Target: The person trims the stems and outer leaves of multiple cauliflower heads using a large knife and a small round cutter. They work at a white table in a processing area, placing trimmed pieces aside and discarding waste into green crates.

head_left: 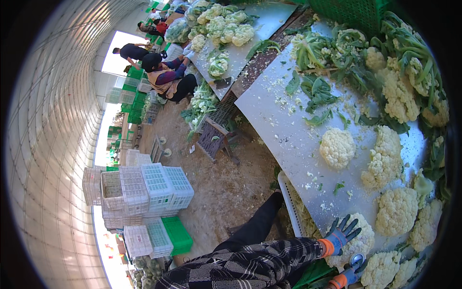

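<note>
My left hand [338, 236], in a blue-grey glove with an orange cuff, lies with fingers spread over a cauliflower head [361, 231] at the near edge of the white tabletop [281, 119]. Just below it, my right hand [353, 274], gloved the same way, closes around a tool with a round metal end [357, 259]; the rest of the tool is hidden. That metal end is close against the cauliflower. Beyond my hands sit a trimmed head [397, 211] and another head [380, 269]. A single round head [337, 148] stands farther up the tabletop.
Leafy cauliflowers [400, 90] are heaped along the far side by a green crate [346, 14]. A white crate [290, 206] of trimmings is below the table edge. A co-worker [169, 77] sits at another table, where a knife [221, 83] lies. Stacked crates [144, 188] stand behind.
</note>
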The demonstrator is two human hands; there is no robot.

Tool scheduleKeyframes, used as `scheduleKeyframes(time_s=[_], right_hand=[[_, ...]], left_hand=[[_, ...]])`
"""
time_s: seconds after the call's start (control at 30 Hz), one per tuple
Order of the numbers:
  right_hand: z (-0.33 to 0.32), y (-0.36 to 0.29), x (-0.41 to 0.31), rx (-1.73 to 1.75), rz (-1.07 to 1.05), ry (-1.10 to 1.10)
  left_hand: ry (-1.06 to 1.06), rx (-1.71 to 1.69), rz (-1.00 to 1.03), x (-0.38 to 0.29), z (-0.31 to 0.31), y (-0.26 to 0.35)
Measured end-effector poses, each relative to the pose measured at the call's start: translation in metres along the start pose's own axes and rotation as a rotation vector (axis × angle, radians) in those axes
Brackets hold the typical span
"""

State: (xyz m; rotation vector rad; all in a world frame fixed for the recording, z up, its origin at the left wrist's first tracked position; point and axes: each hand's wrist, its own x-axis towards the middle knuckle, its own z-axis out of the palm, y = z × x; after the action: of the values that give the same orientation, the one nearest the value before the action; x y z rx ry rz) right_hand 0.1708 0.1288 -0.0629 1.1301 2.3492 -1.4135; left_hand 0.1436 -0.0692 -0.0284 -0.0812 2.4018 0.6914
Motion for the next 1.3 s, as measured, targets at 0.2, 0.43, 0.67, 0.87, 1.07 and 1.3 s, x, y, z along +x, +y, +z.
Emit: scheduleKeyframes(time_s=[0.2,0.43,0.67,0.87,1.07,1.3], right_hand=[[0.047,-0.025,0.004,-0.239,-0.293,-0.134],[-0.122,0.129,0.079,-1.373,-0.825,0.374],[-0.057,0.047,-0.015,-0.119,-0.169,0.182],[0.014,0.001,-0.103,0.117,-0.023,0.061],[0.046,0.021,-0.137,0.280,0.086,-0.148],[0.052,-0.027,-0.141,0.111,0.229,-0.352]], left_hand=[[0.128,-0.112,0.078,0.009,0.025,-0.012],[0.048,-0.238,-0.092,0.007,0.000,-0.003],[0.004,-0.239,-0.065,0.029,0.015,0.003],[-0.095,-0.293,0.118,0.084,-0.030,0.024],[0.661,-0.031,0.250,0.081,-0.090,-0.084],[0.877,0.010,0.229,0.108,-0.172,-0.140]])
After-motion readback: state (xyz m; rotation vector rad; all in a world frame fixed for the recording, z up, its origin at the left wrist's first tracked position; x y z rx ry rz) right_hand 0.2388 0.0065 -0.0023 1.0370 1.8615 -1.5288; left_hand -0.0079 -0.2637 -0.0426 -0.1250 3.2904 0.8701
